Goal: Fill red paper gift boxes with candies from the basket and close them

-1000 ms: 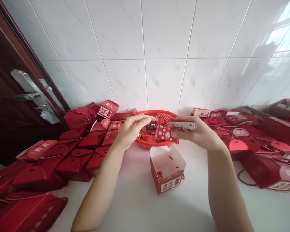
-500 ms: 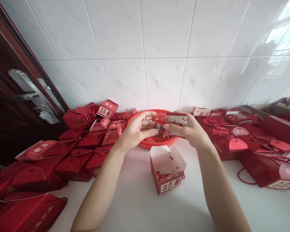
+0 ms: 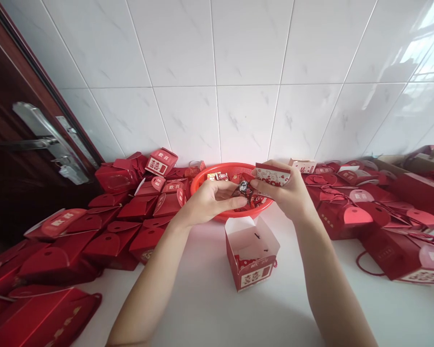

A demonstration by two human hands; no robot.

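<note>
Above a red plastic basket (image 3: 202,179) holding wrapped sweets, my left hand (image 3: 210,201) pinches a dark wrapped candy (image 3: 243,189) between thumb and fingers. My right hand (image 3: 291,190) is closed on a red-and-white printed snack packet (image 3: 273,176), its thumb lying close to the candy. Whether the right thumb also touches the candy I cannot tell. In front of the basket stands an open red gift box (image 3: 253,270) with a white inside. Some red contents show at its bottom.
Many closed red gift boxes (image 3: 110,243) crowd the left of the white table (image 3: 202,299). More boxes (image 3: 347,217) with cord handles are on the right. A white tiled wall (image 3: 246,115) rises behind, and a dark door with a metal handle (image 3: 47,140) is at left.
Both hands have shifted slightly right, with the packet tilting and more of the basket's sweets showing between them. The open box has stayed put.
</note>
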